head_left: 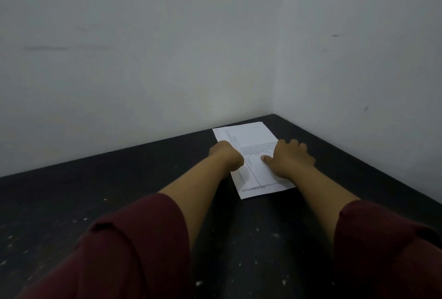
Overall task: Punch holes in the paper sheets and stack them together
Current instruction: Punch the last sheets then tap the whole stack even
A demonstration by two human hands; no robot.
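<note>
A white printed paper sheet (253, 145) lies on the dark table (134, 179), close to the corner where two walls meet. My left hand (226, 155) rests on the sheet's left edge with its fingers curled under and hidden from me. I cannot tell whether they pinch the paper. My right hand (290, 157) lies flat on the right half of the sheet, fingers spread and thumb pointing left across the print. No hole punch is in view.
Pale walls (167, 59) close off the table at the back and on the right. The dark tabletop carries small white specks (198, 283) near me. My dark red sleeves (134, 246) fill the bottom of the view.
</note>
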